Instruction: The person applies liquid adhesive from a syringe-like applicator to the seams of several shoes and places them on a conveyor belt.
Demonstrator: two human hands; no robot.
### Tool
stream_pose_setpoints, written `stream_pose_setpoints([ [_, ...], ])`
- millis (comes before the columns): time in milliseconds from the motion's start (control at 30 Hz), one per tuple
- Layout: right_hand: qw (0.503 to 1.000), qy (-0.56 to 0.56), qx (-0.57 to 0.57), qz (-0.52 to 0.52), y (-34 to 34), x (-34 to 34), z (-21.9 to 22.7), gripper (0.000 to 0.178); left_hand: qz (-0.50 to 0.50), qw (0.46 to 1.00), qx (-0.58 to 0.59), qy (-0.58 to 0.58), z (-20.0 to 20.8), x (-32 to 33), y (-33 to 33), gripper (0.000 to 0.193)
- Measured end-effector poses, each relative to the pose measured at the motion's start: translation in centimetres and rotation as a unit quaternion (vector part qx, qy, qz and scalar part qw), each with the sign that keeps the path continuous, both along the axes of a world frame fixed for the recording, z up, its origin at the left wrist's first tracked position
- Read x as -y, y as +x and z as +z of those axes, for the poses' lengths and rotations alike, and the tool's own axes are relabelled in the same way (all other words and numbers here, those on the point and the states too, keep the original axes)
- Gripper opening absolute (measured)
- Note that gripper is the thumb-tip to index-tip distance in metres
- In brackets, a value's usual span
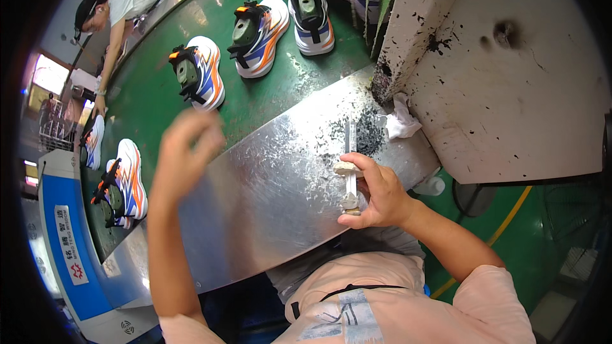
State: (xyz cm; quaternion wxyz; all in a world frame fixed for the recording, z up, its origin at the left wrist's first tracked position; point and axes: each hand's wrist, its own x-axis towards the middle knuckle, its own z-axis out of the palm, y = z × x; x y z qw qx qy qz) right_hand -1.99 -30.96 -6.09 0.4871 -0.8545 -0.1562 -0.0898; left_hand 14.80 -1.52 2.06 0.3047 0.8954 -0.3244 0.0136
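My right hand (376,192) is closed around a slim white tool with a long, flat, grey strip, which looks like a utility knife (350,183). Pale lumpy wrapping sits on it in two places, and its tip points away from me over the metal ledge. My left hand (189,146) is raised near the belt's edge and smeared by motion; its fingers cannot be made out. Just beyond it on the green belt stands a white, blue and orange sports shoe (207,71). Two more such shoes, a middle shoe (262,38) and a right shoe (310,18), stand farther off.
More shoes (131,178) stand at the left of the green conveyor belt (159,114). A co-worker (115,22) reaches to a shoe at far left. The scuffed metal ledge (255,172) runs before me. A stained beige machine housing (510,76) and a crumpled white cloth (401,118) are right.
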Motion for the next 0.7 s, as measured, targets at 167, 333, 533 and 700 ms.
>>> stream_pose_setpoints([
  [167, 0.999, 0.006, 0.041, 0.024, 0.3, -0.9, -0.2, 0.087, -0.381, 0.734, -0.552, -0.108, 0.1, 0.3, -20.5, 0.028],
  [333, 0.999, -0.004, 0.009, 0.031, 0.2, -0.6, -0.2, 0.088, -0.365, 0.708, -0.508, -0.327, 2.4, 1.4, -24.7, 0.023],
  [533, 0.999, 0.011, 0.024, 0.023, 0.0, -0.7, -0.3, 0.086, -0.287, 0.733, -0.555, -0.269, 1.8, -1.8, -25.6, 0.016],
  [700, 1.000, -0.008, 0.000, 0.005, -0.1, -0.7, 0.0, 0.086, -0.333, 0.716, -0.568, -0.233, 0.7, 0.1, -27.2, 0.034],
])
